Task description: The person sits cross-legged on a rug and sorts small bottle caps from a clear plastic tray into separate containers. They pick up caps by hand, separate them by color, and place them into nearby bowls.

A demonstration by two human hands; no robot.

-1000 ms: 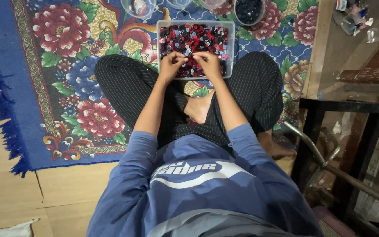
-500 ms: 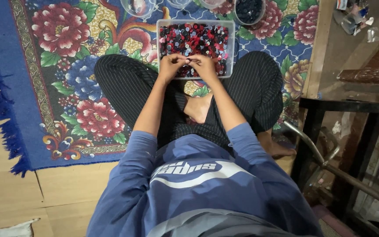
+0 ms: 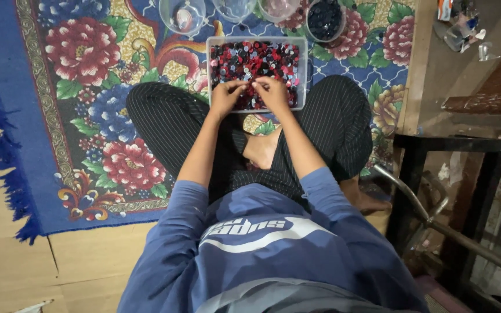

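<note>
Both my hands are down in the clear tray point(image 3: 302, 75) of red and dark buttons point(image 3: 262, 61), left hand point(image 3: 225, 97) and right hand point(image 3: 273, 93) fingertips pinched close together, can't tell on what, tray sits on the floral rug point(image 3: 88, 87) by my knees

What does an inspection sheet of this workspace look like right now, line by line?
Surface: blue floral woven rug on a pale wooden floor.
Job's things: clear rectangular plastic tray full of small red, black and grey round pieces.
Clutter: three clear round bowls, one dark-filled round bowl.
Grippers: left hand and right hand meet over the tray, fingers pinched; held piece too small to tell.
Cables: nothing seen.
Surroundings: black metal frame, wooden board.
</note>
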